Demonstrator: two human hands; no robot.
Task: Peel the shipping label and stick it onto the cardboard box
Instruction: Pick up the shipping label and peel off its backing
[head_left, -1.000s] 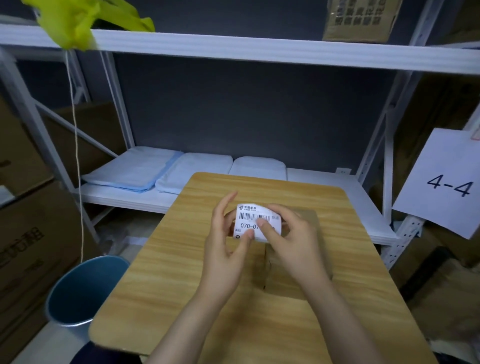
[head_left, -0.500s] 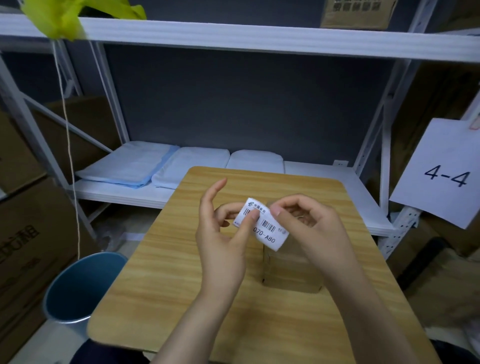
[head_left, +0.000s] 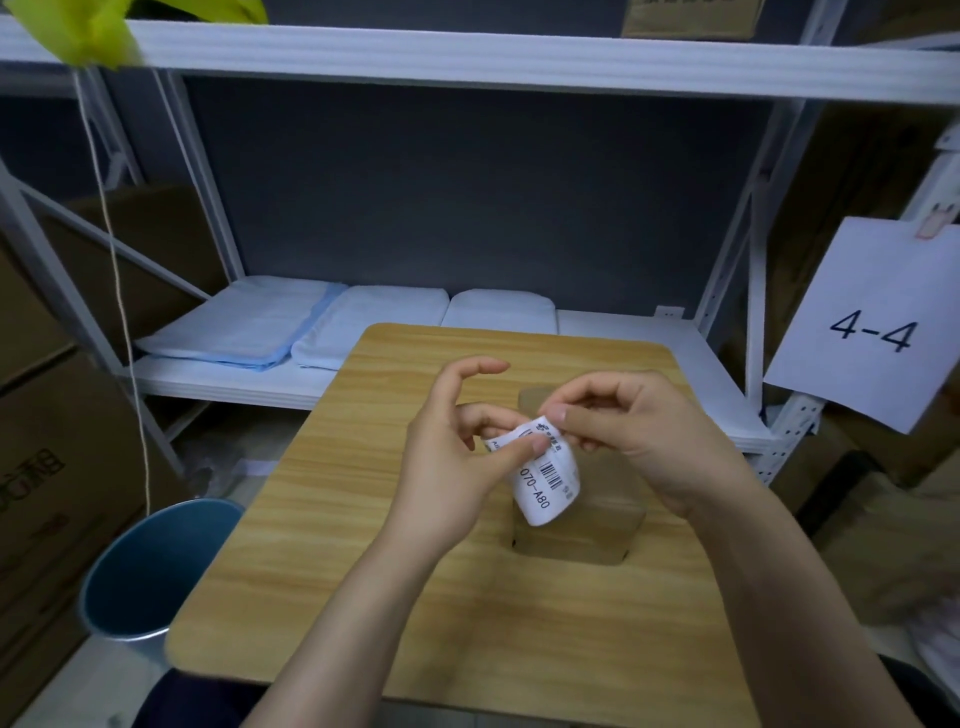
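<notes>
I see both hands raised above the wooden table (head_left: 322, 545), and they hold the shipping label (head_left: 545, 475) between them. The left hand (head_left: 452, 467) presses its thumb on the printed face of the label near the upper edge; its index finger is lifted and curved, touching nothing, and the other fingers are bent behind the paper. The right hand (head_left: 639, 436) pinches the top corner of the label with thumb and forefinger closed together, the rest of its fingers curled in. The label hangs down and curls, with a barcode and "070-A80" readable on it. I cannot tell if the backing is already separated. The cardboard box (head_left: 582, 530) stands on the table directly under the hands, partly hidden by them, and the label does not touch it
</notes>
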